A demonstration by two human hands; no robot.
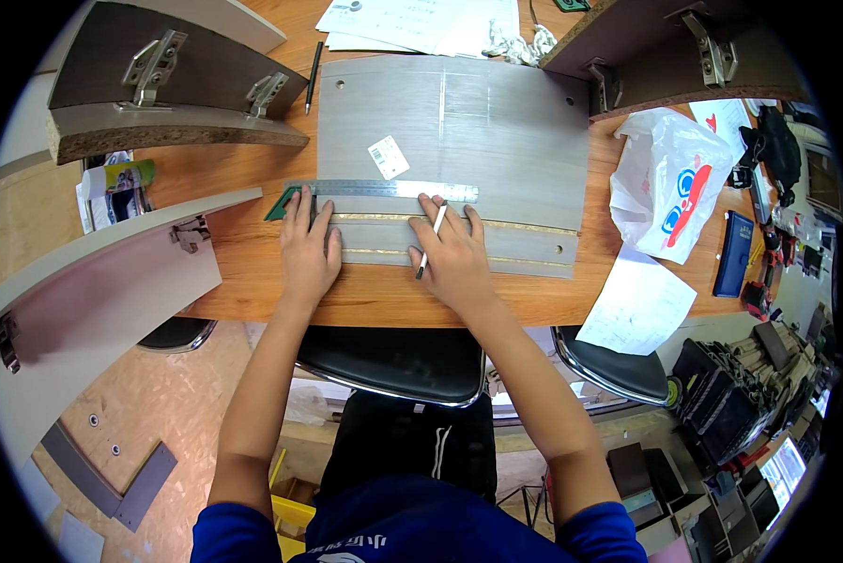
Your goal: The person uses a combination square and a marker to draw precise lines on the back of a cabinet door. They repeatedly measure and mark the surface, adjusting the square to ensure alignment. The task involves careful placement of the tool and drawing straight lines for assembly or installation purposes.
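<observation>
A grey board [525, 141] with a white label [389, 158] lies flat on the wooden table in front of me. Two narrower grey strips with raw, light brown edges [525, 225] show along its near side. Across the board rests a try square, its steel ruler blade [384, 190] running left to right and its green handle [276, 205] at the left end. My left hand [309, 258] presses down on the square near that handle, fingers stretched and thumb apart. My right hand [457, 263] holds a slim white pencil [430, 246], its fingertips touching the blade's right part.
Panels with metal hinges [154, 70] stand at left and upper right. A black pen [314, 80] and papers [421, 23] lie at the back. To the right are a white plastic bag [661, 188], a paper sheet [639, 300] over the edge and a blue booklet [733, 253]. Black chairs [393, 361] stand below.
</observation>
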